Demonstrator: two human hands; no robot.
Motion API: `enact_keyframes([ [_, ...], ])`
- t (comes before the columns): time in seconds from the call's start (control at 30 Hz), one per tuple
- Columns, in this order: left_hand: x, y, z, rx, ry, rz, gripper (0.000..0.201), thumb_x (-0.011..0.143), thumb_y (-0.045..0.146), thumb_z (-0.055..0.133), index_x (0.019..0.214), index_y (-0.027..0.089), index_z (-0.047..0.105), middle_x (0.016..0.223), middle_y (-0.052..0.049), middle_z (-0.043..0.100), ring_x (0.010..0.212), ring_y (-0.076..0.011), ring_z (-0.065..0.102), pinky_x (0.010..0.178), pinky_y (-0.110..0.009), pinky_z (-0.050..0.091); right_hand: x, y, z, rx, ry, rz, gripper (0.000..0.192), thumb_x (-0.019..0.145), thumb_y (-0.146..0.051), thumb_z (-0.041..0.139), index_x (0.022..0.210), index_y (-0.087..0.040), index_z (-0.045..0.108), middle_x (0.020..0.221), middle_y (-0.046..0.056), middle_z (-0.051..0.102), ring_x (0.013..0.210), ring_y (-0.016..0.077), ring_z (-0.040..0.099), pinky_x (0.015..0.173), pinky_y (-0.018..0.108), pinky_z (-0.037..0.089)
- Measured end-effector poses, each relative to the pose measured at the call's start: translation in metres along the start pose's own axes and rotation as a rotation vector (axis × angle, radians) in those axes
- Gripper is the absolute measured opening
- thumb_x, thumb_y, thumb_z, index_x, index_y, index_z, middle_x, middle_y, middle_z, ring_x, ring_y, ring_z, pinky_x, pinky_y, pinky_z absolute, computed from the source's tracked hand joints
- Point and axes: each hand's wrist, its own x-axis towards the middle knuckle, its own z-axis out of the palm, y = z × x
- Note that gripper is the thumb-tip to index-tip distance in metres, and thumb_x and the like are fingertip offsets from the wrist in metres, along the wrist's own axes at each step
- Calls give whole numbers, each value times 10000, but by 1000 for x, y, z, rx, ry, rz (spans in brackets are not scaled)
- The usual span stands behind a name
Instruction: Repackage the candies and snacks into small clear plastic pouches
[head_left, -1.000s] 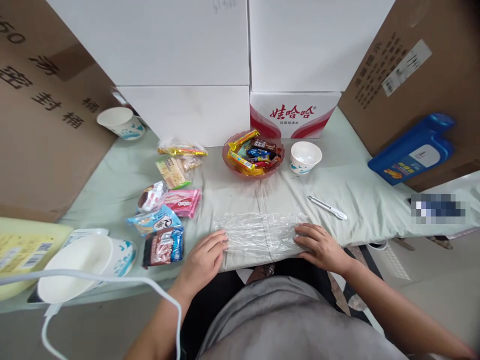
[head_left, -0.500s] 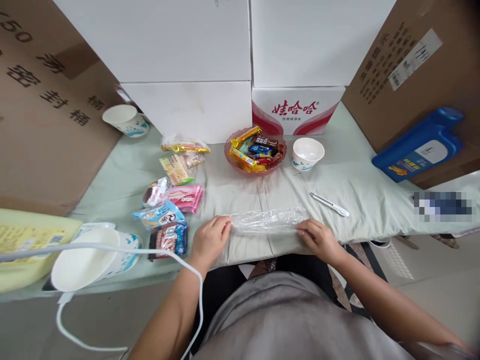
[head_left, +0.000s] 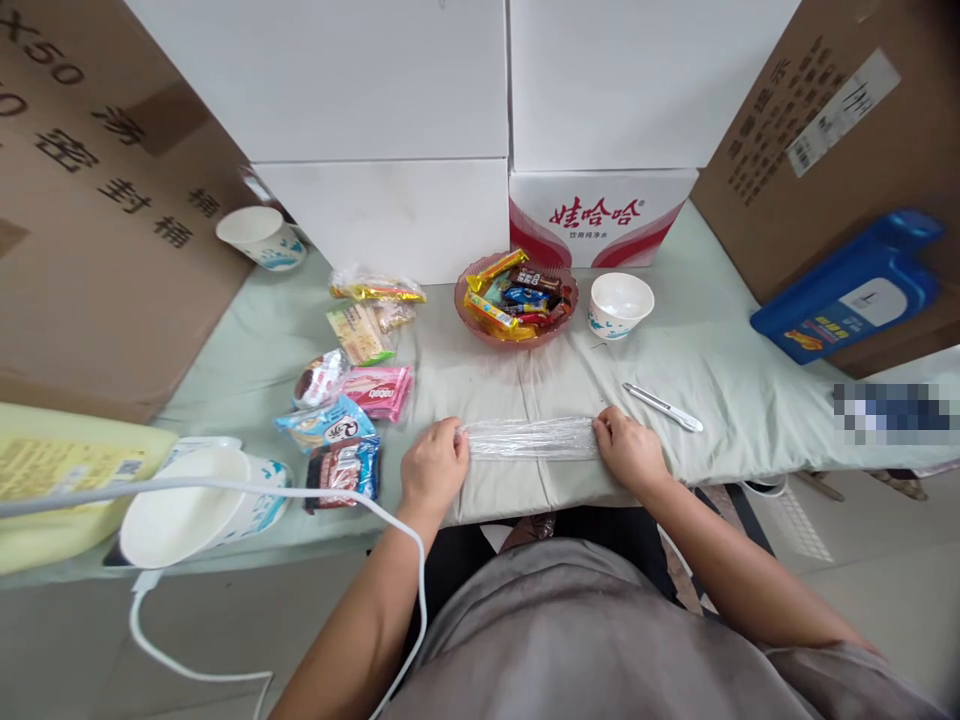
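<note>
A clear plastic bag or film (head_left: 534,440) is stretched taut into a narrow, wrinkled band above the front of the cloth-covered table. My left hand (head_left: 437,464) is closed on its left end. The right end is gripped by my right hand (head_left: 628,447), fingers curled round it. Left of my left hand lie packaged snacks: a dark red and blue packet (head_left: 343,474), a light blue packet (head_left: 328,424) and a pink packet (head_left: 379,391). Beyond the film is a pink glass bowl (head_left: 517,343) heaped with wrapped candies. A white utility knife (head_left: 663,407) rests to the right of my right hand.
A paper cup (head_left: 619,318) stands beside the bowl, another paper cup (head_left: 262,240) at back left. One more cup (head_left: 187,510) tilts at front left, crossed by a white cable (head_left: 315,492). White boxes (head_left: 382,215) line the back. A blue bottle (head_left: 847,290) leans right.
The plastic has been pulled from a looser, wider sheet into a tighter, narrower band. My right hand has moved slightly up and closed more firmly. The view has shifted a little.
</note>
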Motion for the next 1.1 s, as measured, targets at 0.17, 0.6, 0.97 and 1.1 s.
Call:
enact_keyframes([
  [0.17, -4, 13, -10, 47, 256, 25, 247, 846, 174, 529, 1059, 117, 641, 1002, -159, 654, 947, -292, 613, 802, -393, 474, 3, -3, -2, -87, -17, -4, 228, 1000, -336, 370, 984, -195, 548, 842, 63, 723, 754, 216, 687, 572, 281, 340],
  [0.6, -31, 61, 12, -83, -263, 519, 723, 878, 578, 531, 1484, 233, 336, 1567, -109, 306, 1464, -353, 182, 1156, -636, 104, 13, 18, -6, -61, 210, -31, 250, 955, -370, 448, 948, -186, 617, 856, 107, 694, 731, 235, 652, 637, 323, 454],
  [0.97, -32, 48, 11, -50, -224, 449, 721, 883, 566, 522, 1487, 216, 344, 1550, -123, 334, 1457, -332, 233, 1172, -592, 156, -11, -18, 22, -18, 69, -844, 833, 885, -676, 435, 1502, -131, 306, 1527, 158, 368, 1440, 335, 230, 1136, 559, 200],
  [1.1, -32, 17, 6, 57, -196, 277, 730, 885, 540, 527, 1485, 165, 348, 1565, -170, 279, 1456, -377, 208, 1146, -605, 199, -13, -3, 23, -40, 47, -784, 846, 873, -694, 438, 1514, -164, 287, 1538, 147, 350, 1445, 343, 218, 1135, 574, 178],
])
